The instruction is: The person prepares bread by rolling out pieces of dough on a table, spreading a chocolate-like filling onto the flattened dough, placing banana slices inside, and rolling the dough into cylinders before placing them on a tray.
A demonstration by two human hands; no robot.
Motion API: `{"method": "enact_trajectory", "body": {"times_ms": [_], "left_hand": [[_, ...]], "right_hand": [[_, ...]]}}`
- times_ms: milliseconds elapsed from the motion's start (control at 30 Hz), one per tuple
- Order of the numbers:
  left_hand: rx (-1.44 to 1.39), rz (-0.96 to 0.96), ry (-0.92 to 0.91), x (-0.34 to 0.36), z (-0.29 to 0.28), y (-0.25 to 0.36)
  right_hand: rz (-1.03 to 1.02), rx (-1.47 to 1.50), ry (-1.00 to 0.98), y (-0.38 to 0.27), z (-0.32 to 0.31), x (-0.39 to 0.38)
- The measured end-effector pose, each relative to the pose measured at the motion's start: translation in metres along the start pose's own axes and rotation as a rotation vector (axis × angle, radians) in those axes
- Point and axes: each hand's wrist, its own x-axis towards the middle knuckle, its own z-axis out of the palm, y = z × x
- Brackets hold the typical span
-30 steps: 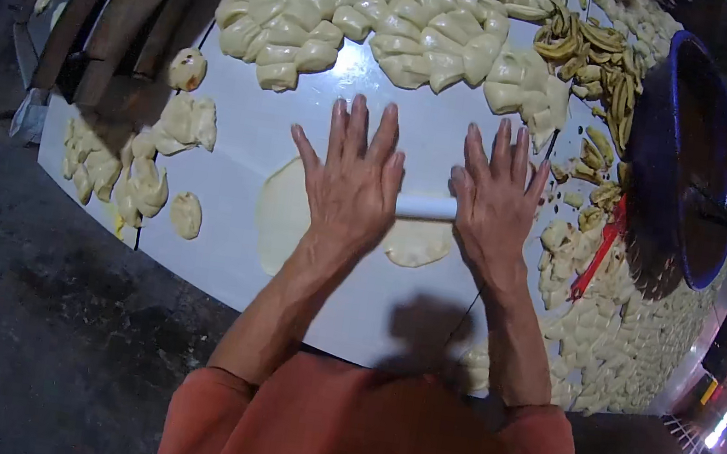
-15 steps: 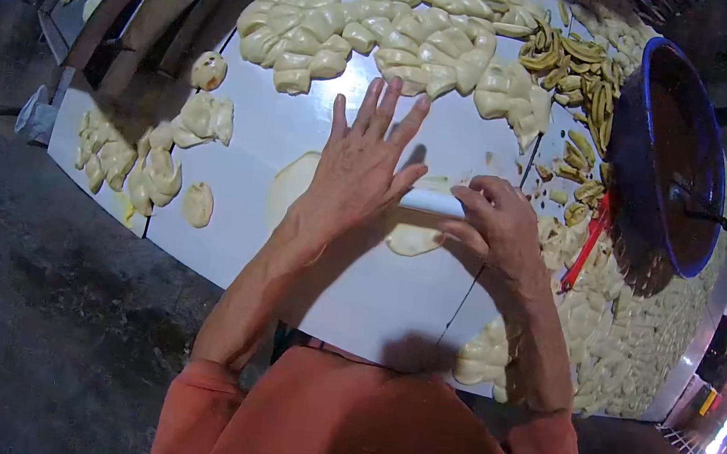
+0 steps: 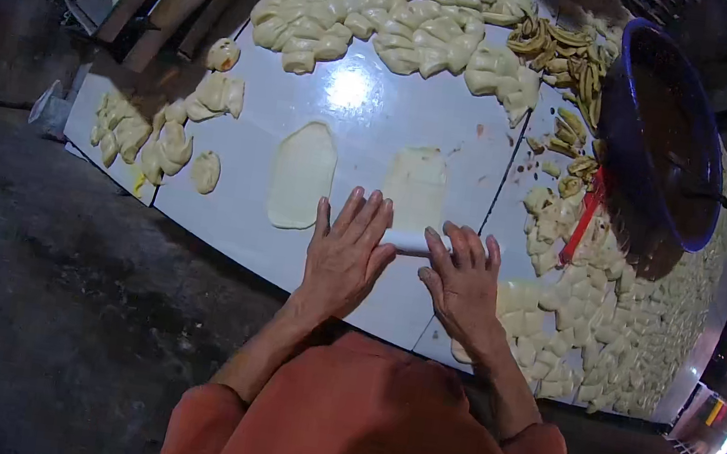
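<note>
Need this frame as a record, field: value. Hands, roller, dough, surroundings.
left hand: fingers outstretched, at left end of roller
right hand: fingers spread, at its right end
roller state: white, crosswise, visible between the hands
sheet one: thin dough, extending away from person beyond roller
sheet two: thin dough, left of sheet one
lumps: thick dough, massed at far side
basin: blue, brown inside, right side
red tool: near basin
surface: white table

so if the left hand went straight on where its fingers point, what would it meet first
Likely the left edge of the flat dough just beyond the roller: the left hand points forward and slightly right. Its height is hard to judge, so it might pass over.
</note>
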Motion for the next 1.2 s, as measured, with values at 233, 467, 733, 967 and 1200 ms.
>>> {"method": "enact_trajectory", "body": {"times_ms": [233, 467, 733, 967, 1200], "left_hand": [[0.139, 0.046, 0.124, 0.010, -0.016, 0.010], [0.102, -0.101, 0.058, 0.076, 0.002, -0.020], [0.151, -0.105, 0.323, 0.207, 0.007, -0.063], [-0.016, -0.004, 0.334, 0.217, -0.008, -0.076], [0.065, 0.121, 0.015, 0.129, -0.028, -0.041]], "right_hand": [[-0.094, 0.126, 0.082, 0.014, -0.027, 0.024], [0.133, -0.054, 0.085, 0.036, 0.006, 0.085], [0.288, -0.312, 0.294, 0.070, 0.001, 0.197], [-0.132, 0.168, -0.027, 0.079, -0.022, 0.153], [0.137, -0.095, 0.376, 0.063, -0.017, 0.117]]}}
